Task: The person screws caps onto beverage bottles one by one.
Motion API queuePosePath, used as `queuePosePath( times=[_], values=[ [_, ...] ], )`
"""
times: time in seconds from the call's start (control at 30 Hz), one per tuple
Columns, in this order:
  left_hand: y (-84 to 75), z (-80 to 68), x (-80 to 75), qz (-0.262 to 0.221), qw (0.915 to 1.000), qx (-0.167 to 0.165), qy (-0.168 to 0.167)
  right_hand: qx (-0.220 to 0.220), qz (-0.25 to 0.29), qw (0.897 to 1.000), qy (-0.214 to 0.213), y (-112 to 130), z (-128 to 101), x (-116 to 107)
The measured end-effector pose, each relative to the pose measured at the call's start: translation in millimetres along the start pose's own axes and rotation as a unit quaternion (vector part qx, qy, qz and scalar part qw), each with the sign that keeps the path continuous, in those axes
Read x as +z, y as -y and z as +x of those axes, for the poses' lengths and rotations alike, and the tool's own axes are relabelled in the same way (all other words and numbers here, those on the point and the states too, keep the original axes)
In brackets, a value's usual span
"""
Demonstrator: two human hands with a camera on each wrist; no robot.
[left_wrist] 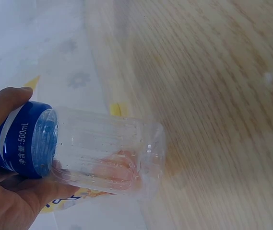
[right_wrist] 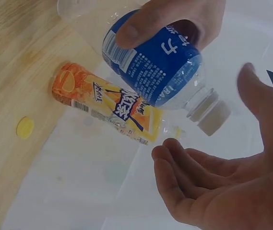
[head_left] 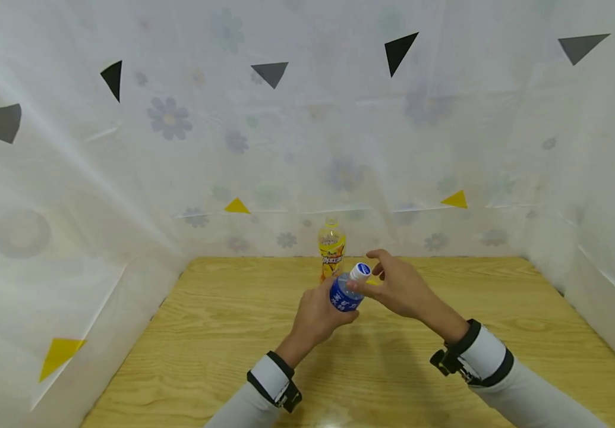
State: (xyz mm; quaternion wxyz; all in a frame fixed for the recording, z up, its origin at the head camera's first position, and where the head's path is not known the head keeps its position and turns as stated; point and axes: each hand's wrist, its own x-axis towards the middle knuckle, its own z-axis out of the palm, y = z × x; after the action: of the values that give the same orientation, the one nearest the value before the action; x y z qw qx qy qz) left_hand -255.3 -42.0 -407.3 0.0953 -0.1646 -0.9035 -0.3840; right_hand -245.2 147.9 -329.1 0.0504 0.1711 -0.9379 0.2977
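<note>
Left hand [head_left: 315, 315] wrapped round the blue-labelled bottle [head_left: 344, 299] at its label, tilting it toward the right hand [head_left: 400, 288] — probably to steady it and leave the white cap [head_left: 361, 271] reachable. Right hand grasps nothing, thumb and fingers parted near that cap. Yellow-labelled bottle [head_left: 331, 249] upright behind, on the table [head_left: 221, 333]; yellow cap [right_wrist: 25, 127] near it.

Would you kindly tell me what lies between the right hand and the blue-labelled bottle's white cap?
Nothing: the right wrist view shows an open gap between the right hand and the white cap, with the white sheet and iced tea bottle behind.
</note>
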Motion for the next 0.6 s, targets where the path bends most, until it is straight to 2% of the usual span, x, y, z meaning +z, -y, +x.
queuePosePath(
  times=[0.13,0.27,0.4,0.6],
  values=[
    [0.6,0.3,0.9,0.003,1.0,0.006,-0.003,-0.01,-0.01,1.0,0.024,3,-1,-4],
    [0.0,0.5,0.4,0.005,1.0,0.004,-0.003,-0.032,-0.008,0.999,0.026,8,-3,-6],
    [-0.4,0.4,0.5,-0.001,1.0,0.001,-0.002,-0.052,-0.009,0.999,0.011,10,-6,-7],
    [-0.8,0.5,0.5,-0.005,1.0,-0.002,0.0,-0.079,-0.001,0.996,-0.034,12,-9,-5]
  ],
)
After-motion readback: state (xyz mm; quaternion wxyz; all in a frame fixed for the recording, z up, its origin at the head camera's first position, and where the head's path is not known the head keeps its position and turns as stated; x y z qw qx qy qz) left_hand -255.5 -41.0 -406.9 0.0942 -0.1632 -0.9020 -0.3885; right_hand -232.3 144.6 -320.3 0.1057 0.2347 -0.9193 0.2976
